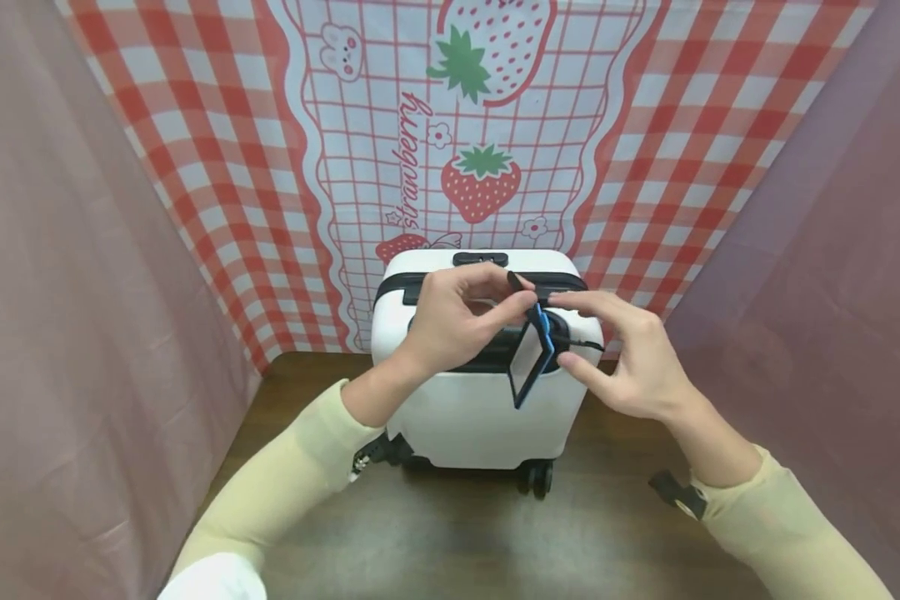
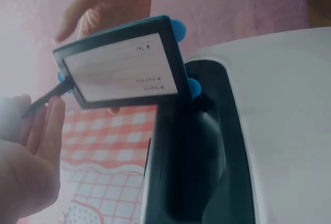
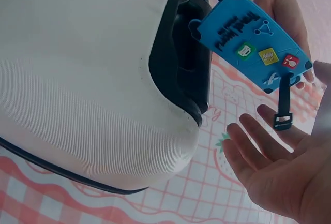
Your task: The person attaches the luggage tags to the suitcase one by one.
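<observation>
A luggage tag [image 1: 531, 360] hangs tilted above the top of a white suitcase [image 1: 487, 417]. In the left wrist view its framed card [image 2: 119, 71] shows printed lines for name, address and phone. Its blue back [image 3: 253, 43], with raised icons, faces the right wrist camera. My left hand [image 1: 456, 315] pinches the tag's black strap [image 2: 49, 97] between thumb and fingers. Beside the tag, my right hand [image 1: 640, 360] has its fingers spread and grips nothing. A buckle [image 3: 282, 122] on the strap's other end dangles near the right fingers.
The suitcase stands on a brown wooden surface [image 1: 487, 533], its black recessed handle [image 2: 194, 157] just below the tag. Behind it hangs a red-checked strawberry cloth [image 1: 480, 183]. Pink curtains [image 1: 817, 292] flank both sides.
</observation>
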`<act>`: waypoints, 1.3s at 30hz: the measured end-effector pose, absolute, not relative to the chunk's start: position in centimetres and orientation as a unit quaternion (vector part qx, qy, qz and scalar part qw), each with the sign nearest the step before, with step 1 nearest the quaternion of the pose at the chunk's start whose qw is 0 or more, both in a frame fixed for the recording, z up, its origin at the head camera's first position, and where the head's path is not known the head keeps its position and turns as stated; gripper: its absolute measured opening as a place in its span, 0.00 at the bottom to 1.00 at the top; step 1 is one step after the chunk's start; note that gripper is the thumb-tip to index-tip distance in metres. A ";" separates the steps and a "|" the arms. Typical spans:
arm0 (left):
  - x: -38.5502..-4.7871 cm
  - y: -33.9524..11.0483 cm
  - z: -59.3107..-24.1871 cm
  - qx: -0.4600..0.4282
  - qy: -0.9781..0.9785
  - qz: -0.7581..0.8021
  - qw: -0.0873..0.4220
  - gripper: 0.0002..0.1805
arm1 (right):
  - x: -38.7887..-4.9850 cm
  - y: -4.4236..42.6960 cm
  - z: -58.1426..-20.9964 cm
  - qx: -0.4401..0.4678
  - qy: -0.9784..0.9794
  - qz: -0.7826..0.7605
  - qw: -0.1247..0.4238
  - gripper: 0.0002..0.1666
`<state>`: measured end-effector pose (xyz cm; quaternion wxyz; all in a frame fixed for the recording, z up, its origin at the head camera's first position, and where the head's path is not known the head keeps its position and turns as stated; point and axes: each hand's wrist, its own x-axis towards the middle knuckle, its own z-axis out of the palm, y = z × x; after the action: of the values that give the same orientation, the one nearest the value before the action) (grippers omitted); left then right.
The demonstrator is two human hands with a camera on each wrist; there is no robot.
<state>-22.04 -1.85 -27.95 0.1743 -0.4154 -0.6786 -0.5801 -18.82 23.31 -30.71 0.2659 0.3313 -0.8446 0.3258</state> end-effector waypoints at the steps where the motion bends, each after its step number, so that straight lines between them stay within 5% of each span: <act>1: -22.1 -2.0 -27.9 -0.414 -0.677 -0.587 0.161 0.06 | -18.8 23.3 -30.8 0.330 -0.846 0.327 0.260 0.39; 14: -23.2 -2.7 -27.9 -0.419 -0.659 -0.616 0.105 0.06 | -17.8 20.8 -32.7 0.282 -0.857 0.359 0.237 0.56; 24: -23.3 -2.6 -27.8 -0.422 -0.652 -0.623 0.095 0.06 | -17.5 19.1 -34.6 0.256 -0.809 0.451 0.276 0.45; 39: -23.2 -2.3 -27.5 -0.432 -0.636 -0.635 0.071 0.07 | -17.4 19.0 -34.9 0.302 -0.741 0.527 0.286 0.49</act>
<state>-23.22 -2.26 -27.48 0.0713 -0.4320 -0.6363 -0.6352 -17.43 18.99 -34.87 0.2861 0.3018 -0.7409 0.5274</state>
